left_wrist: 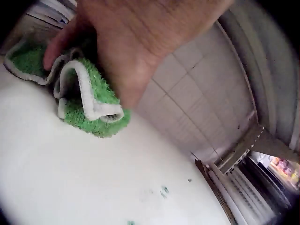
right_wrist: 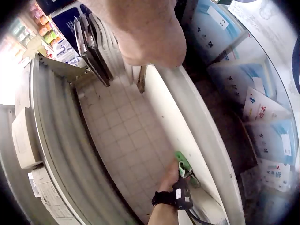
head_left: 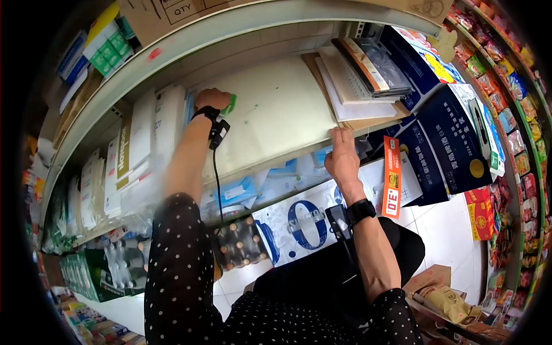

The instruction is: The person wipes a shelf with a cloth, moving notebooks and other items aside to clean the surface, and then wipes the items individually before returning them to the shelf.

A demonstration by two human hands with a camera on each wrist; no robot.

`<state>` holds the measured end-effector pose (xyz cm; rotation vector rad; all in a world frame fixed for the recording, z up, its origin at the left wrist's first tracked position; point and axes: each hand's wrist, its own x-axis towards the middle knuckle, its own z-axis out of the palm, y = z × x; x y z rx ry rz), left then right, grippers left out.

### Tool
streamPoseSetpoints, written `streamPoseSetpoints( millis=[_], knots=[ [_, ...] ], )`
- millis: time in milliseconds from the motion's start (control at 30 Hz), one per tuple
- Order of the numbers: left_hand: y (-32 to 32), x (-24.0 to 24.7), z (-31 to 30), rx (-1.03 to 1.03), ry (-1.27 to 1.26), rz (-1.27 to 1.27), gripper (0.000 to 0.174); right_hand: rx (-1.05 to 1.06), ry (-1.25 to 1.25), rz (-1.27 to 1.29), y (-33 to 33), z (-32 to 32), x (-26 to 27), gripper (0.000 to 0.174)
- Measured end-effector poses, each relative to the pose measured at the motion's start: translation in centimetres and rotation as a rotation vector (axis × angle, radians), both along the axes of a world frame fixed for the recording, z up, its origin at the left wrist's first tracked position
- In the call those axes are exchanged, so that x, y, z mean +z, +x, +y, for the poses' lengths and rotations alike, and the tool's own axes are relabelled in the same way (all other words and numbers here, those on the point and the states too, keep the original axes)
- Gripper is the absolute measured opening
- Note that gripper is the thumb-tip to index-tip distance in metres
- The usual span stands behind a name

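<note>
The left hand (head_left: 213, 100) has the cloth (left_wrist: 96, 101) bunched in its grasp, low against the shelf (head_left: 276, 115). For a good wipe, the cloth would probably do better spread flatter under the palm, since its folds leave part of it off the surface. Small dark marks (left_wrist: 164, 191) lie to the right of that hand and likely call for firmer, short rubs. Upright packs (head_left: 164, 118) stand just left of it, so strokes there should be slow, lest they tip. The right hand (head_left: 344, 158) rests on the front edge, fingers unclenched, beside the stack (head_left: 368, 75); light pressure there should steady the body.
</note>
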<state>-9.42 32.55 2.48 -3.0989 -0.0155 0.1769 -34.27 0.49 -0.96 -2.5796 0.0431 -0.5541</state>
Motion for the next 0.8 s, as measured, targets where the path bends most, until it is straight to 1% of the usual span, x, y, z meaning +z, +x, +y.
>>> streamPoseSetpoints(
  millis=[33, 67, 100, 133, 200, 233, 333, 367, 400, 467, 500, 600, 633, 767, 800],
  knots=[
    [0.1, -1.7, 0.6, -0.049, 0.032, 0.009, 0.058, 0.004, 0.002, 0.008, 0.0, 0.0, 0.1, 0.05],
    [-0.8, -1.6, 0.7, -0.1, 0.065, 0.02, 0.058, 0.006, 0.004, 0.016, -0.1, -0.1, 0.0, 0.05],
    [-1.9, -1.6, 0.8, -0.15, 0.063, 0.026, 0.059, 0.006, -0.018, -0.039, 0.0, -0.2, -0.3, 0.049],
    [-5.4, 0.8, -0.7, -0.089, 0.015, 0.021, 0.06, 0.011, -0.018, -0.066, 0.1, -0.3, -0.5, 0.049],
    [-6.5, -0.5, 0.0, -0.17, 0.031, 0.029, 0.061, 0.019, -0.015, -0.115, 0.0, -0.4, -0.8, 0.048],
    [-7.9, 0.0, -0.2, -0.179, 0.034, 0.057, 0.062, 0.017, -0.008, -0.113, -0.1, -0.4, -0.9, 0.048],
    [-11.2, -0.3, 0.1, -0.2, 0.003, -0.029, 0.061, 0.009, 0.008, -0.089, -0.1, -0.5, -1.0, 0.048],
    [-12.2, 0.0, 0.0, -0.203, -0.013, 0.006, 0.062, 0.005, 0.01, -0.067, -0.2, -0.6, -0.9, 0.048],
    [-13.2, 0.3, -0.1, -0.181, -0.023, 0.064, 0.061, 0.002, 0.011, -0.047, -0.2, -0.6, -0.8, 0.048],
    [-15.8, 2.6, -1.1, -0.136, -0.044, 0.176, 0.061, 0.006, 0.032, -0.033, -0.2, -0.7, -0.9, 0.048],
    [-16.5, 2.9, -1.2, -0.115, -0.063, 0.189, 0.062, 0.014, 0.04, -0.028, -0.1, -0.8, -0.8, 0.049],
    [-18.6, 5.1, -2.1, 0.0, -0.095, 0.339, 0.062, 0.017, 0.062, -0.002, -0.1, -0.9, -0.8, 0.049],
    [-19.2, 6.0, -2.5, 0.044, -0.098, 0.404, 0.065, 0.015, 0.069, 0.009, 0.0, -1.0, -0.9, 0.049],
    [-20.4, 5.9, -0.6, -0.142, -0.108, 0.316, 0.067, 0.013, 0.07, -0.003, -0.2, -0.9, -1.0, 0.049],
    [-20.2, 6.1, -0.1, -0.199, -0.153, 0.379, 0.065, 0.014, 0.066, 0.005, -0.2, -0.9, -1.0, 0.049]
  ],
)
